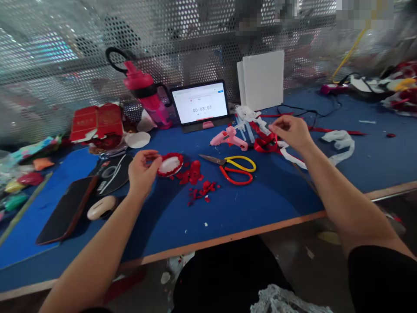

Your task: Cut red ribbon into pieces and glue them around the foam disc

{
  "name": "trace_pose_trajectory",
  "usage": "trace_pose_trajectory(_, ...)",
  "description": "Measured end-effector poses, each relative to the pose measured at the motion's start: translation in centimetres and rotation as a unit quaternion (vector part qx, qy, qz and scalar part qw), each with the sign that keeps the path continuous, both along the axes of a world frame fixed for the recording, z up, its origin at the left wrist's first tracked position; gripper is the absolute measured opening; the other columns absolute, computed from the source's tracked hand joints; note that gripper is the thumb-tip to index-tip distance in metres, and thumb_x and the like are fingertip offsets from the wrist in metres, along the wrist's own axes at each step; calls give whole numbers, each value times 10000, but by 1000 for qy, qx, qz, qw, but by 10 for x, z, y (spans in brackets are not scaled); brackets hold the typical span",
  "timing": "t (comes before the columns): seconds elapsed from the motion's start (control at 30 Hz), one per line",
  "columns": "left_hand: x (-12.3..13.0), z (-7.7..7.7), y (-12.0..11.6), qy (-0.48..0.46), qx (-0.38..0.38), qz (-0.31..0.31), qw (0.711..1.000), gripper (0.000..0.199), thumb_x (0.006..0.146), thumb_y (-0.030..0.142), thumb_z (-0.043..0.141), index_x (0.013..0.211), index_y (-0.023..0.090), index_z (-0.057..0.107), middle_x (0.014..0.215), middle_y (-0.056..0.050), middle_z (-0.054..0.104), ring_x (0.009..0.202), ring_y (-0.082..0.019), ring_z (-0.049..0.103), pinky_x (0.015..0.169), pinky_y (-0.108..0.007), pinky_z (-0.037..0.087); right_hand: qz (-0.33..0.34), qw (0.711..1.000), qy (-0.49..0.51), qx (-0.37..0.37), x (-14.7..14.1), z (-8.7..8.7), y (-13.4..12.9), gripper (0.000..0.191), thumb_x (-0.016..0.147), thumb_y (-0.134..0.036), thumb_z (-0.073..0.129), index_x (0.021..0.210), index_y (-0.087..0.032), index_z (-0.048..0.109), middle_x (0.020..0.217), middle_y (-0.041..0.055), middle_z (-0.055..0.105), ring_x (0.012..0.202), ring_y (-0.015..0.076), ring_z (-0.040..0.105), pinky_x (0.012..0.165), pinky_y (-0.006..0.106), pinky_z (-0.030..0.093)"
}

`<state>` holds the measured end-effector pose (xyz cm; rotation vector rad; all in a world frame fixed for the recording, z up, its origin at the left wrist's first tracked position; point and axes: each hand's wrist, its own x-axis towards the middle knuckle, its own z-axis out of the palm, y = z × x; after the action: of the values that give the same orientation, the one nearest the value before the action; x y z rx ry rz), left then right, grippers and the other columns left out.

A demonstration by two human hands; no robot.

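My left hand (143, 170) pinches the edge of a round white disc (170, 164) with a gathered red ribbon rim, held just above the table. My right hand (291, 131) is closed in a pinch over a heap of red ribbon (265, 144) and white ribbon (286, 155); what sits between its fingertips is too small to make out. Between the hands lie scissors (224, 162) with one yellow and one red handle loop, blades pointing left. Behind them is a pink glue gun (230, 138). Red petal-like scraps (192, 173) lie beside the disc.
A tablet (200, 104) showing a timer stands at the back, between a pink bottle (143, 89) and white boards (263, 80). At left are a phone (67, 211), a beige case (102, 208) and red packets (97, 122). The table's front edge (228, 240) runs before me.
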<state>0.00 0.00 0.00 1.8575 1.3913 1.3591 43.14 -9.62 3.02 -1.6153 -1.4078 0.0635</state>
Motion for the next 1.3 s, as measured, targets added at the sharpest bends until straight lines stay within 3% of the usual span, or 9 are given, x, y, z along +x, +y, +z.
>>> trace_pose_trajectory(0.2, -11, -11, 10, 146, -6, -21, 989, 741, 602, 375, 796, 1243, 188, 474, 1297, -151, 542, 1239, -312, 520, 1031, -479, 438, 147, 960, -178, -159, -7, -12, -2, 373, 651, -551, 733, 785, -207, 683, 710, 27, 674, 632, 167, 604, 564, 279, 421)
trace_pose_trajectory(0.33, -7, -11, 4, 208, -40, -57, 976, 1045, 540, 430, 849, 1399, 144, 326, 1426, -205, 420, 1315, -330, 452, 1120, -473, 363, 157, 937, -237, -205, -3, -19, 2, 264, 628, -453, 751, 679, -211, 657, 625, 9, 637, 565, 158, 554, 520, 274, 360)
trace_pose_trajectory(0.5, -1, -5, -3, 288, -43, -73, 954, 1036, 599, 400, 825, 1435, 102, 290, 1432, -206, 430, 1344, -317, 419, 1143, -453, 342, 8, 994, -48, -99, 1, -18, 4, 187, 676, -360, 692, 743, -193, 644, 622, 8, 614, 555, 144, 526, 544, 273, 379)
trace_pose_trajectory(0.63, 0, -5, -2, 294, -21, -68, 953, 897, 654, 328, 786, 1403, 110, 342, 1385, -186, 496, 1298, -305, 473, 1112, -460, 386, -116, 993, 9, -7, 9, -16, 9, 173, 829, -303, 491, 887, -160, 569, 733, 65, 620, 592, 157, 537, 577, 302, 429)
trace_pose_trajectory(0.87, 6, -1, -12, 270, 89, -64, 957, 915, 640, 329, 800, 1402, 136, 332, 1390, -171, 491, 1307, -305, 456, 1121, -473, 374, -221, 953, -171, 113, -8, 10, -12, 244, 687, -249, 666, 907, -160, 608, 911, 139, 672, 961, 295, 606, 934, 463, 423)
trace_pose_trajectory(0.93, 10, 5, -22, 260, 110, -87, 956, 906, 658, 338, 792, 1411, 167, 318, 1403, -156, 480, 1315, -298, 450, 1119, -469, 376, -179, 938, -220, 200, -37, 21, -24, 246, 751, -325, 646, 931, -163, 605, 891, 120, 661, 808, 231, 623, 769, 371, 493)
trace_pose_trajectory(1.0, 16, 11, -35, 247, 120, -118, 954, 902, 670, 345, 788, 1418, 198, 306, 1404, -140, 480, 1308, -288, 461, 1113, -463, 385, -30, 943, -269, 191, -73, 27, -32, 163, 836, -334, 603, 911, -190, 618, 762, 46, 655, 614, 147, 591, 628, 285, 474)
trace_pose_trajectory(1.1, 24, 19, -53, 236, 135, -171, 947, 908, 671, 342, 793, 1422, 214, 299, 1400, -130, 486, 1297, -277, 477, 1109, -447, 391, 168, 898, -390, 117, -125, 23, -30, 258, 852, -347, 619, 1072, -212, 628, 858, 33, 703, 834, 191, 657, 660, 277, 468)
trace_pose_trajectory(1.3, 32, 22, -74, 237, 127, -239, 933, 910, 658, 297, 787, 1423, 231, 298, 1390, -120, 493, 1285, -274, 489, 1093, -453, 409, 274, 830, -451, 179, -159, 1, -8, 190, 907, -216, 550, 1016, -226, 705, 928, 19, 737, 788, 167, 642, 634, 278, 446)
